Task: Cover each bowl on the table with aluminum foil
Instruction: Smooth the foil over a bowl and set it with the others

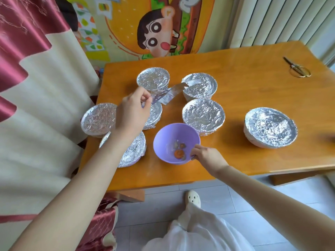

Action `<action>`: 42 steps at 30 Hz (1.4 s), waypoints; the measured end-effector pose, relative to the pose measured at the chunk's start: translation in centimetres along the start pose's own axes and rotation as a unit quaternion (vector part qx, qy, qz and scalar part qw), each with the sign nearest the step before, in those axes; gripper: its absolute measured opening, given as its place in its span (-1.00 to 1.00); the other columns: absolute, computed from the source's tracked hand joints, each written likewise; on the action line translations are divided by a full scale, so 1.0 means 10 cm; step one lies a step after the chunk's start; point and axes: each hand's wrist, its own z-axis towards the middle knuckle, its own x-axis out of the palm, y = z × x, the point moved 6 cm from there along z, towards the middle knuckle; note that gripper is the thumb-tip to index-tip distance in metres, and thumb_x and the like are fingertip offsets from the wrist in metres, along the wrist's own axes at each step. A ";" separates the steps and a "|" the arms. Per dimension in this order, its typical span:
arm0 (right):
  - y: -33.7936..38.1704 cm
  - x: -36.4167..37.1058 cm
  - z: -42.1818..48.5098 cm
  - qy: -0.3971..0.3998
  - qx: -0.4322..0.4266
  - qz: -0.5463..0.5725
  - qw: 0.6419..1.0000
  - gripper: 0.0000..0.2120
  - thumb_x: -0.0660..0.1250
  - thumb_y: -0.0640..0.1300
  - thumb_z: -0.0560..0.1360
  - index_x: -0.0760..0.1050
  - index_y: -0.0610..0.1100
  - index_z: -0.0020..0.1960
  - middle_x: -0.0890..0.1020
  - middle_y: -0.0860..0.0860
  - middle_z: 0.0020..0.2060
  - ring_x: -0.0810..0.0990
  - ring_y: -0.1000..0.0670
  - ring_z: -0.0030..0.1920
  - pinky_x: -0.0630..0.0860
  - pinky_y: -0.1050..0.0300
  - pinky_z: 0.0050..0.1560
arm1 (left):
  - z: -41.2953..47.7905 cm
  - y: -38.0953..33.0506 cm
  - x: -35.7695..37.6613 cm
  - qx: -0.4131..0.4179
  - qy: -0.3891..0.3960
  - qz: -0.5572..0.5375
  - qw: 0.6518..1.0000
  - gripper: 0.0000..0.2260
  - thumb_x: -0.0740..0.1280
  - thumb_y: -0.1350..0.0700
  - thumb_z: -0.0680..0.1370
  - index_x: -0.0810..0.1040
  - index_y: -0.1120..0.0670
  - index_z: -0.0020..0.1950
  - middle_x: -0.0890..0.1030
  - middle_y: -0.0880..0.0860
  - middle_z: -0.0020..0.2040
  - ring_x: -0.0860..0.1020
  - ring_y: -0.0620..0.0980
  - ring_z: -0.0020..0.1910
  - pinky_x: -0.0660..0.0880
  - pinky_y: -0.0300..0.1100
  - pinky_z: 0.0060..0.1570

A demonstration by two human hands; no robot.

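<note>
An uncovered purple bowl [174,140] with a few food pieces stands near the front of the orange table [244,91]. My right hand [206,156] pinches its near right rim. My left hand [132,113] is raised over the left bowls and pinches a narrow strip of aluminum foil [166,95] that reaches toward the back. Several foil-covered bowls surround the purple one, among them a back left one [153,79], a back middle one [201,86], a middle one [204,115], a far right one [270,125] and a left one [98,119]. My left arm partly hides two more.
Gold-handled scissors [298,68] lie at the table's back right corner. A red and cream curtain [36,87] hangs left of the table. A cartoon wall picture [154,33] and a white radiator [281,19] stand behind it. My foot in a white shoe [193,198] is on the tiled floor.
</note>
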 end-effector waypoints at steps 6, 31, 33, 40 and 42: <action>-0.16 -0.02 0.08 0.049 0.128 0.055 0.989 -0.85 0.30 -0.14 0.54 0.60 -0.13 0.04 0.60 -0.04 -0.01 0.59 -0.15 -0.03 0.47 0.02 -0.11 | -0.14 -0.07 0.28 -0.009 0.053 0.003 0.999 -0.96 0.30 0.13 0.53 0.52 0.08 -0.10 0.55 -0.07 -0.24 0.54 0.09 -0.20 0.35 -0.13 -0.32; -0.39 -0.13 -0.18 -0.091 0.408 0.388 0.821 -0.85 0.27 -0.20 0.53 0.43 -0.30 -0.12 0.61 -0.24 -0.20 0.62 -0.23 -0.14 0.59 -0.18 -0.09 | -1.20 -0.35 1.13 0.076 0.251 -0.103 0.959 -0.86 0.29 0.06 0.51 0.54 0.08 -0.01 0.62 -0.04 -0.11 0.55 -0.02 -0.10 0.38 -0.17 -0.01; -0.55 -0.19 -0.10 -0.056 0.399 0.312 0.860 -0.85 0.25 -0.22 0.52 0.42 -0.27 -0.19 0.59 -0.24 -0.24 0.59 -0.24 -0.17 0.56 -0.11 -0.10 | -1.03 -0.14 1.03 0.030 0.214 -0.100 0.971 -0.87 0.29 0.12 0.55 0.52 0.10 0.08 0.59 -0.02 -0.06 0.52 -0.01 -0.10 0.34 -0.24 -0.07; -1.11 -0.26 -0.05 -0.031 0.481 0.413 0.773 -0.80 0.32 -0.17 0.54 0.54 -0.34 -0.03 0.51 -0.15 -0.23 0.46 -0.04 -0.25 0.44 0.10 -0.24 | -0.72 0.72 1.07 -0.194 0.210 -0.073 0.955 -0.58 0.28 0.12 0.57 0.27 0.20 0.38 0.37 0.14 0.35 0.37 0.07 0.33 0.28 -0.21 0.24; -1.14 -0.24 -0.10 -0.067 0.508 0.481 0.712 -0.64 0.37 -0.03 0.51 0.54 -0.33 0.11 0.34 0.01 -0.07 0.41 -0.05 -0.18 0.37 0.14 -0.19 | -0.73 0.86 1.15 -0.267 0.227 -0.106 0.930 -0.48 0.31 0.09 0.56 0.18 0.21 0.42 0.32 0.18 0.39 0.37 0.11 0.33 0.34 -0.11 0.25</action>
